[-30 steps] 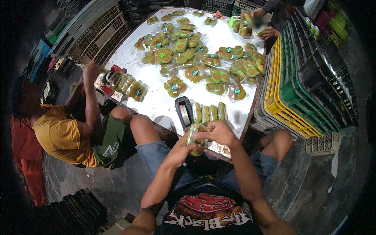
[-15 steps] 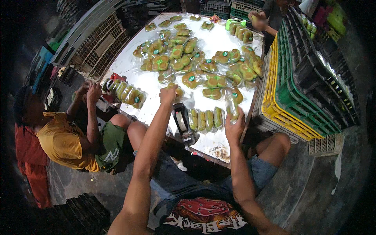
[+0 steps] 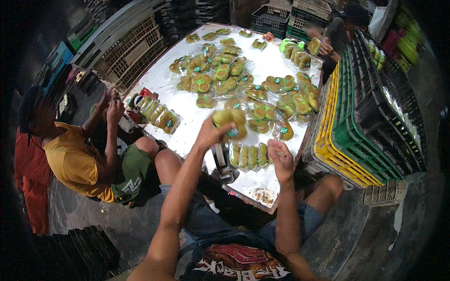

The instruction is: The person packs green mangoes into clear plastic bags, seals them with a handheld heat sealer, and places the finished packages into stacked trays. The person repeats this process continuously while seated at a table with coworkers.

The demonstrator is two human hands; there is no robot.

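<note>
My left hand [image 3: 211,133] is closed on a clear-wrapped pack of round green-brown fruit [image 3: 228,122], lifted over the table and blurred by motion. A green label shows on the pack. My right hand [image 3: 282,160] is open with its fingers apart, at the right end of a row of upright fruit packs [image 3: 248,157]. Its fingertips are close to the end pack; whether they touch it I cannot tell. A black tape dispenser [image 3: 225,169] stands at the row's left, partly hidden by my left forearm. More wrapped packs [image 3: 222,72] lie loosely heaped beyond my hands.
The white table [image 3: 187,131] has another pack row [image 3: 159,114] at its left edge, beside a seated person in yellow [image 3: 79,161]. Stacked yellow and green crates [image 3: 340,126] flank its right side. Another person's hand [image 3: 325,47] is at the far right corner, near more packs.
My left hand has picked up a pack and drawn it nearer. The right hand has let go of the pack it held, which appears to stand at the row's end. The view has shifted slightly.
</note>
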